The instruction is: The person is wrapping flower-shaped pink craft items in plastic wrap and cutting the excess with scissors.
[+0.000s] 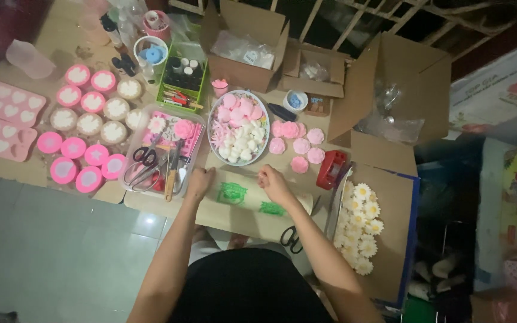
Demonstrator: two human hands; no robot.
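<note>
My left hand [199,181] and right hand [274,183] were apart, each pinching an end of the beige paper roll with green prints [251,201], lying along the surface's [43,170] near edge, just below the oval dish of pink and white pieces [238,127].

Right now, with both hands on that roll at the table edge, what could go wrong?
The roll of printed film lies near the table edge, so it may slip off. The left hand sits beside the clear tray of scissors and could snag a blade. The right hand is close to the pink soap flowers and might knock them.
</note>
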